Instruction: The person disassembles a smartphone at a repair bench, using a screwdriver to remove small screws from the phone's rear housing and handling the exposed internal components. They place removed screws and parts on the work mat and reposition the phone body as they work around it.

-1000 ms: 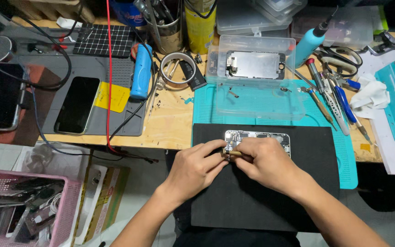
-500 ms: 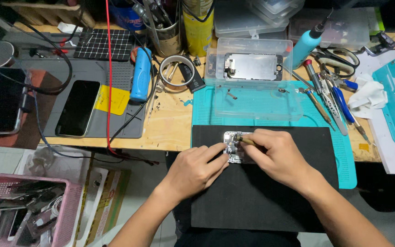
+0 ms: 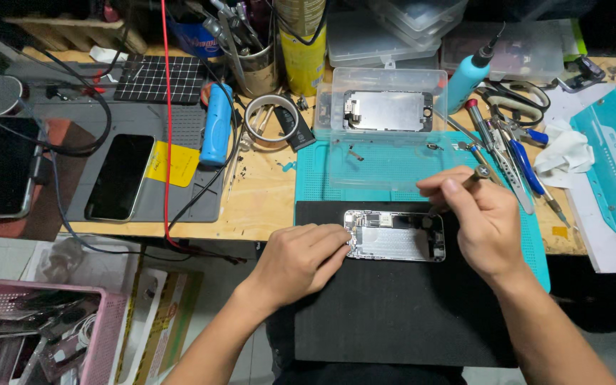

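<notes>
- Head view shows our left hand (image 3: 301,260) resting on the black mat (image 3: 393,314), its fingertips pressed against the left end of the opened phone body (image 3: 395,235), steadying it rather than closed around it.
- Our right hand (image 3: 483,224) hovers just above the phone's right end, thumb and fingers pinched together on a slim screwdriver (image 3: 473,177) whose handle points up and away.
- We cannot tell whether the tool's tip touches the phone.
- We see the phone lying flat and lengthwise between both hands, near the mat's far edge, just short of the teal mat (image 3: 393,167).
- It looks silvery: a bare metal plate fills the middle, with small dark parts crowded along the top edge and at both ends.
- A clear plastic box (image 3: 383,107) sits on the desk (image 3: 265,199) beyond it.
</notes>
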The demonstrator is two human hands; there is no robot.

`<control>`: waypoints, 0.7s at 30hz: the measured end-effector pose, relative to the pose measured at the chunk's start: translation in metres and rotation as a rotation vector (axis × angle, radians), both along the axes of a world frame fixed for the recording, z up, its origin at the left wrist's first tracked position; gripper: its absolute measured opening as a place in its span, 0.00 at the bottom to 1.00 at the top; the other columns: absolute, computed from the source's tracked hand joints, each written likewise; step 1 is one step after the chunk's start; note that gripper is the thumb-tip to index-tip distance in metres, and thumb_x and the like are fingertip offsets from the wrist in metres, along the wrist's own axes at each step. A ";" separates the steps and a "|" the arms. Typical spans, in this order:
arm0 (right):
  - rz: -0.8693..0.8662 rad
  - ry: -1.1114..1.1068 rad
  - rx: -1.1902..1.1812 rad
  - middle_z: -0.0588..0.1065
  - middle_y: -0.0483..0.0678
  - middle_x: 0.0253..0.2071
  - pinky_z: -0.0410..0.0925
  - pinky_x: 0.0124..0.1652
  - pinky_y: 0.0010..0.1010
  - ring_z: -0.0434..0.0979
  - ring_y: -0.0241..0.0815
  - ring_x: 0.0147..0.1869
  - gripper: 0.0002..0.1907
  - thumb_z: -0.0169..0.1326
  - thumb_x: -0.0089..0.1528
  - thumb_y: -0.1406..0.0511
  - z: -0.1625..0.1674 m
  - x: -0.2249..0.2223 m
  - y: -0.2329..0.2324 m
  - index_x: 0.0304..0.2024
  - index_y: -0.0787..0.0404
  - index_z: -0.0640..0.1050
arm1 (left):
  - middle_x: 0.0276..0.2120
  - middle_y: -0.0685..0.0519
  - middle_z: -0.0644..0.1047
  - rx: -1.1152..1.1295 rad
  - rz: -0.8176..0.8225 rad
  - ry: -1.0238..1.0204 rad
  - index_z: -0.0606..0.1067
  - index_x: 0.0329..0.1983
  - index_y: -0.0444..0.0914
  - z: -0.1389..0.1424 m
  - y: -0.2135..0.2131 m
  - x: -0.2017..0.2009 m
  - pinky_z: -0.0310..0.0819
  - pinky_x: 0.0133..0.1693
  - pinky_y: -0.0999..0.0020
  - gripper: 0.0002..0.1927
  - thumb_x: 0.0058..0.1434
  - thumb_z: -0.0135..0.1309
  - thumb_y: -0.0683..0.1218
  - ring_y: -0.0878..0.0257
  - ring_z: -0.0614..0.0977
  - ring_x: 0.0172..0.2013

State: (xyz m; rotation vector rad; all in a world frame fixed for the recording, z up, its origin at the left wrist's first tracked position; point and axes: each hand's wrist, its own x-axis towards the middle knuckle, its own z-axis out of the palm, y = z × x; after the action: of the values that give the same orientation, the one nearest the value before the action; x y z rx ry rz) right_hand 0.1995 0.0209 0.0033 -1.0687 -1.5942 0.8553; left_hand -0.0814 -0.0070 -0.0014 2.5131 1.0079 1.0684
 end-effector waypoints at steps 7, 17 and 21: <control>-0.083 0.157 -0.050 0.73 0.51 0.41 0.69 0.40 0.27 0.73 0.38 0.39 0.21 0.41 0.79 0.60 -0.002 0.012 0.002 0.49 0.71 0.79 | 0.38 0.50 0.82 0.025 0.106 -0.225 0.79 0.42 0.35 0.013 0.014 0.011 0.79 0.36 0.67 0.06 0.63 0.61 0.39 0.56 0.85 0.35; -0.069 0.251 0.000 0.78 0.55 0.51 0.77 0.57 0.36 0.82 0.45 0.53 0.10 0.48 0.74 0.69 0.008 0.013 0.029 0.53 0.72 0.75 | 0.42 0.51 0.83 -0.081 0.134 -0.263 0.80 0.45 0.37 0.030 0.079 0.035 0.76 0.30 0.68 0.08 0.63 0.61 0.43 0.61 0.82 0.26; -0.053 0.230 -0.016 0.79 0.54 0.51 0.75 0.56 0.33 0.82 0.43 0.53 0.09 0.53 0.69 0.75 0.008 0.016 0.044 0.52 0.71 0.75 | 0.42 0.50 0.82 -0.017 0.148 -0.232 0.80 0.45 0.39 0.031 0.106 0.042 0.77 0.36 0.64 0.08 0.63 0.60 0.42 0.54 0.84 0.34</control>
State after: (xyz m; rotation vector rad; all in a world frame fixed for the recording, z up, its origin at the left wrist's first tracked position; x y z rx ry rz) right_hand 0.2160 0.0645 0.0112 -0.9813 -1.3641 0.9219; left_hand -0.0398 0.0986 0.0294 2.2638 1.1414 1.3497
